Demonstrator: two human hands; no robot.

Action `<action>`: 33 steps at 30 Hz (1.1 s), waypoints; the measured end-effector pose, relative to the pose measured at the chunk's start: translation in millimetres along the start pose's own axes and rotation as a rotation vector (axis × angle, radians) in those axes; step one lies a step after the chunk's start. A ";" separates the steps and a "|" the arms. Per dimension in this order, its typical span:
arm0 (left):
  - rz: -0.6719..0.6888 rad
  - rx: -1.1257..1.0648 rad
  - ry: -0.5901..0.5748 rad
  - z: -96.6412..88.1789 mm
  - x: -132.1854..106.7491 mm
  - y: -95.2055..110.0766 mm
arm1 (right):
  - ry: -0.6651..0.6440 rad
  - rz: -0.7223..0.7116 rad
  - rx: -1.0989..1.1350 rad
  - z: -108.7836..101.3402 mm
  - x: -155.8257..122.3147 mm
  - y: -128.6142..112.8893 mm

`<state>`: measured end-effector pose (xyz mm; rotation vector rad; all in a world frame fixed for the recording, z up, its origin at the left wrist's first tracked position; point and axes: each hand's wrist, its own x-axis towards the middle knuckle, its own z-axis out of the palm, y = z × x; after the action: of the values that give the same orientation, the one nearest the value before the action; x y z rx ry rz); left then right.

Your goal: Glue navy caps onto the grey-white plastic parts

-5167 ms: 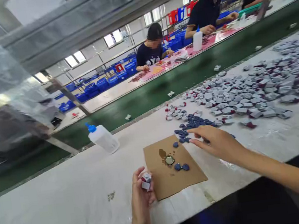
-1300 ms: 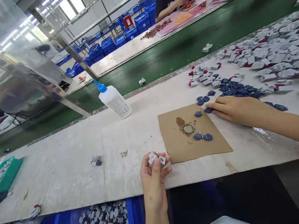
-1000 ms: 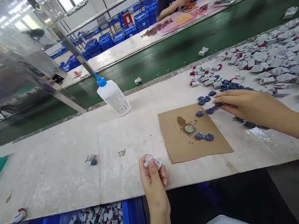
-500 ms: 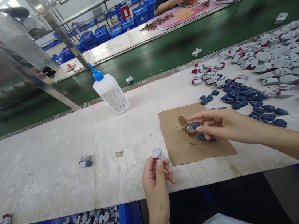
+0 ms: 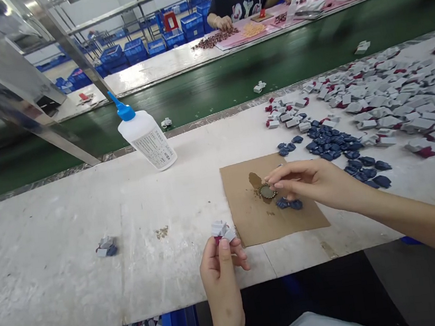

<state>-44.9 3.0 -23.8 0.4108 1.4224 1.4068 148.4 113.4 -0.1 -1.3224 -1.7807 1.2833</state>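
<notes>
We are pinching a grey piece (image 5: 222, 230) in our left hand (image 5: 219, 261); our right hand (image 5: 316, 182), fingers together at 3 o'clock, is dipping into the glue cap (image 5: 267, 191) and could be smearing glue

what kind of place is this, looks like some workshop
Most likely a factory assembly line: a green conveyor belt runs between long benches, a heap of small grey parts lies beside the person's right hand, and stacked blue crates stand behind.
</notes>
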 end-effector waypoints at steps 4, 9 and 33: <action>-0.051 -0.063 -0.057 17.6 -5.8 1.0 | 0.052 -0.111 0.011 6.9 -10.3 -4.2; -0.080 0.040 -0.201 44.9 -4.9 -2.7 | 0.116 -0.508 -0.304 33.1 -39.5 -10.0; 0.104 0.032 -0.020 36.4 4.0 -13.4 | 0.287 -0.507 -0.447 43.5 -31.9 -6.7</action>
<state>-11.0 21.9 -28.6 0.5247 1.4264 1.4608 119.7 67.8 -7.3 -1.0935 -2.0747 0.4166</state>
